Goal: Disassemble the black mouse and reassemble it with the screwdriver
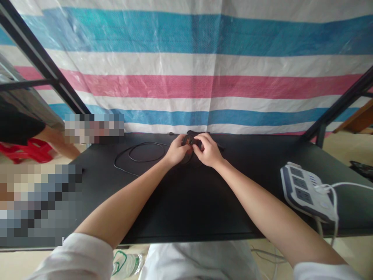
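Near the back edge of the black table, a small dark object with a brownish, round centre is held between both hands. My left hand grips its left side, thumb and fingers closed around it. On the other side my right hand has its fingers curled and pinched against the object. Its details are too small to make out. A thin black cable lies in loops on the table to the left of my left hand. More black cable or strap shows just behind the hands.
A white and dark power strip with white cables stands on the right of the table. Black frame posts rise at both sides before a striped sheet. A person's arm and a red stool show at left; blurred patches hide items there.
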`<state>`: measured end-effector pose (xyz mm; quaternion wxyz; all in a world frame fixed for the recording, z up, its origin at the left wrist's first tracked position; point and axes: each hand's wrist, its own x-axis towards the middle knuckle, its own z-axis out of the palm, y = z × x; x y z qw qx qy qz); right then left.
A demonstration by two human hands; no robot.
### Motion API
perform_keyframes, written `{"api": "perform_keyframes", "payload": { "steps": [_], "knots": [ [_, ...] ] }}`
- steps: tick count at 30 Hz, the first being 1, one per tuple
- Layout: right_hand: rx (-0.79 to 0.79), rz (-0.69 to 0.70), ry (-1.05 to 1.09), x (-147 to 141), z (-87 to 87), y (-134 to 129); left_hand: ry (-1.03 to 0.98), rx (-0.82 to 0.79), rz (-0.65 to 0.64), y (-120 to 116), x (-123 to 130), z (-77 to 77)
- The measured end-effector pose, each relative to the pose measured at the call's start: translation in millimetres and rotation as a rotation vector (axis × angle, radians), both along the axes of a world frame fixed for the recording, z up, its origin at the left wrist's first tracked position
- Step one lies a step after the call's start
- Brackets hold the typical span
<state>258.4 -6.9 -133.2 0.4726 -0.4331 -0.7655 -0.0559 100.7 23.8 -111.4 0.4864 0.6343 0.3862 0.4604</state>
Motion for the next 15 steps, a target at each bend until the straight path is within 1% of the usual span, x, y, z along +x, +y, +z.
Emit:
{"api": "perform_keyframes", "payload": {
  "steps": [3,7,11,15],
  "knots": [
    [-0.037,-0.033,0.024,0,-0.5,1,-0.005,0.004,0.017,1,-2,2.4],
    [-0.183,-0.046,0.069,0,1.8,1,0.001,0.044,0.064,4,-4,3.7],
    [-0.304,-0.01,0.192,-4,5.7,0,0.039,0.088,0.132,7,-6,2.1],
    [-0.37,0.064,0.295,-8,7.4,0,0.174,0.189,0.196,7,-11,2.9]
  ]
}}
